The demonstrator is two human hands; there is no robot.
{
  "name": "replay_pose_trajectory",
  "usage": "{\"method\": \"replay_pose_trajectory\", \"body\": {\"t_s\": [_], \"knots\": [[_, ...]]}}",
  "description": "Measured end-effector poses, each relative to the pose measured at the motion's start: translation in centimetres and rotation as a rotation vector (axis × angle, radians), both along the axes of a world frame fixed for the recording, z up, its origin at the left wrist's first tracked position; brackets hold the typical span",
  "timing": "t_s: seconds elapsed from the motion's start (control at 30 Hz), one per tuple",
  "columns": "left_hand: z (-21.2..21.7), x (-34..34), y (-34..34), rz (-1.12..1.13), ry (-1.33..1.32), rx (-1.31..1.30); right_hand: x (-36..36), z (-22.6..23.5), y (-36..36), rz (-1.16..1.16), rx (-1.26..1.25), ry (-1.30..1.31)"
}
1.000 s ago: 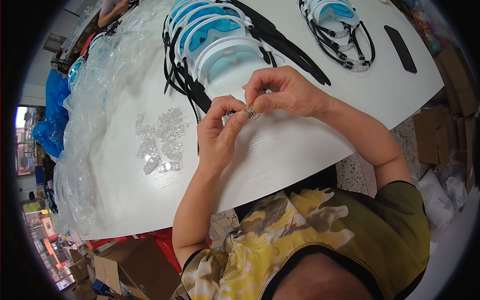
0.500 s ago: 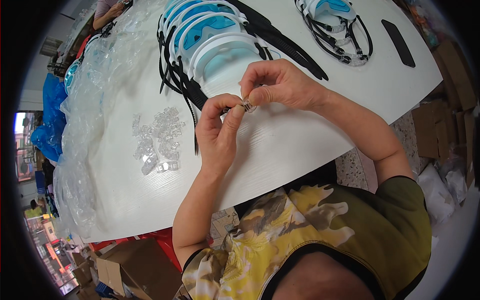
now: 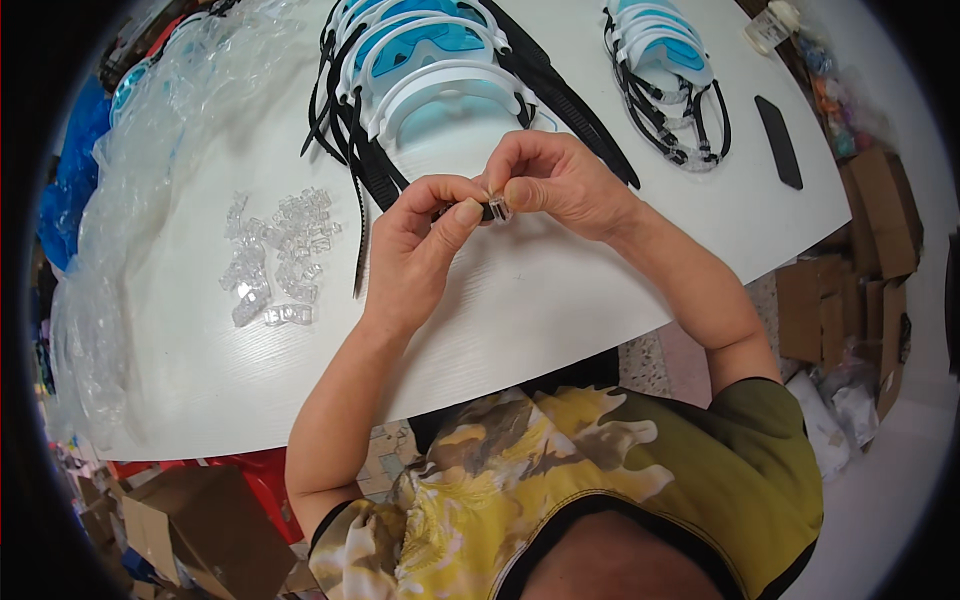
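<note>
Over the near middle of the white table, my left hand (image 3: 412,245) pinches the end of a black strap (image 3: 487,212). My right hand (image 3: 568,185) has thumb and forefinger closed on a small clear plastic buckle (image 3: 499,208), which sits at the strap's end. How far the strap passes into the buckle is partly hidden by my fingers. Just beyond my hands, a row of white-framed masks with blue lenses (image 3: 440,78) lies with black straps trailing on both sides. A loose pile of clear buckles (image 3: 275,250) is left of my left hand.
Crumpled clear plastic sheeting (image 3: 190,130) covers the table's left side. At the far right are a smaller stack of goggles (image 3: 665,55), a flat black strip (image 3: 779,142) and a jar (image 3: 770,28). Cardboard boxes (image 3: 210,530) stand on the floor at both sides.
The view has shifted, so the table and its things sit further left. At my fingertips, the strap end and buckle show more plainly; both hands keep their pinch.
</note>
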State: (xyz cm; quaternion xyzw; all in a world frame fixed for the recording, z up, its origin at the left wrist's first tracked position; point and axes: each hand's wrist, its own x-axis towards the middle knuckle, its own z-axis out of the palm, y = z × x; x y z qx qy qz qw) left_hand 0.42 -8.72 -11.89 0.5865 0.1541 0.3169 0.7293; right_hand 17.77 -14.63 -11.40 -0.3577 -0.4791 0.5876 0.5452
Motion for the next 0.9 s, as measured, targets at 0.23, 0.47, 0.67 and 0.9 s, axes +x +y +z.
{"method": "replay_pose_trajectory", "body": {"t_s": [0.23,0.47,0.67,0.9], "knots": [[-0.1,0.0,-0.3,0.094,0.000,0.116,-0.3,-0.6,0.2,-0.047,0.024,-0.029],[-0.7,0.2,-0.3,0.207,0.043,0.299,-0.5,-0.6,0.1,-0.035,-0.013,0.024],[-0.7,0.0,-0.4,0.254,0.107,0.363,-0.7,-0.7,0.3,-0.040,-0.046,0.078],[-1.2,0.0,-0.5,0.191,0.010,0.267,-0.8,-0.4,0.2,-0.169,0.103,-0.133]]}}
